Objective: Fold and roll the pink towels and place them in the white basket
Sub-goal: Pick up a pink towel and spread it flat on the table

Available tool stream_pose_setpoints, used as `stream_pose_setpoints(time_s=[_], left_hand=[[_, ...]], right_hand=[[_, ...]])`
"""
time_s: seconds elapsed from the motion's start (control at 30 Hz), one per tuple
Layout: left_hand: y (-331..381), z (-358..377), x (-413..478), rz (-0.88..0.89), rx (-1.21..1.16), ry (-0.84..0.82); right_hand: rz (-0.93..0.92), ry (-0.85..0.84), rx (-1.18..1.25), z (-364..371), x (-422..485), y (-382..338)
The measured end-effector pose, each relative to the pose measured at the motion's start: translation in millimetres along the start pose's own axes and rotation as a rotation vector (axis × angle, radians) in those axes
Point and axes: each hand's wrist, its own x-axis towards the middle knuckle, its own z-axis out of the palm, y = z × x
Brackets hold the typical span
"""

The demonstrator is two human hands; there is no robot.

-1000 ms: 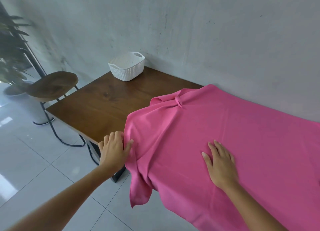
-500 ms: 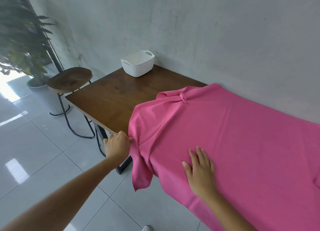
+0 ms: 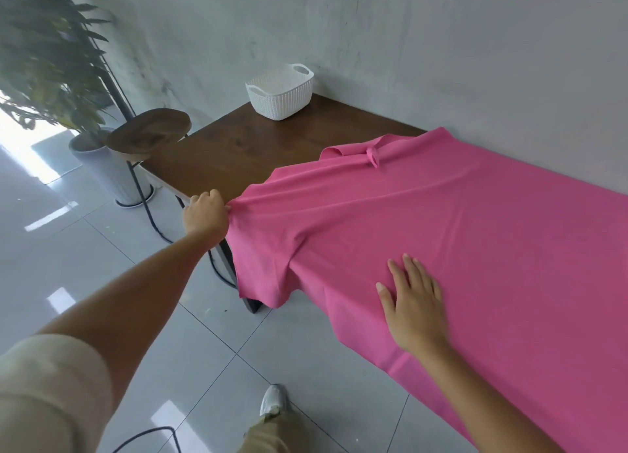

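While your left hand (image 3: 207, 211) grips pink towel (image 3: 458, 221) edge at tabletop (image 3: 231, 150) corner, right hand (image 3: 413, 303) lies flat on spread towel: pin there, pull taut, smooth creases first. White basket (image 3: 280, 94) at far corner.

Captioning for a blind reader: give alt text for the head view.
A person's left hand grips the edge of a pink towel spread over a wooden table, while the right hand lies flat on it. A white basket stands at the far corner.

Plain pink towel (image 3: 458, 235), white woven-pattern basket (image 3: 280, 94), dark brown wooden table (image 3: 238, 150), glossy grey floor tiles (image 3: 85, 259)
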Motion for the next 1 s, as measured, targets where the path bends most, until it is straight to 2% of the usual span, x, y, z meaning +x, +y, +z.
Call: stream_pose_setpoints(time_s=[0.23, 0.47, 0.7, 1.0], left_hand=[[-7, 5, 36, 0.082, 0.037, 0.065], [-13, 11, 78, 0.157, 0.028, -0.007], [0, 11, 117, 0.358, -0.113, 0.035], [52, 28, 147, 0.652, -0.272, -0.062]], right_hand=[[-0.012, -0.002, -0.022, 1, 0, 1], [-0.006, -0.011, -0.042, 1, -1, 0], [0.016, -0.027, -0.021, -2, -3, 0], [0.156, 0.058, 0.186, -16, 11, -12]])
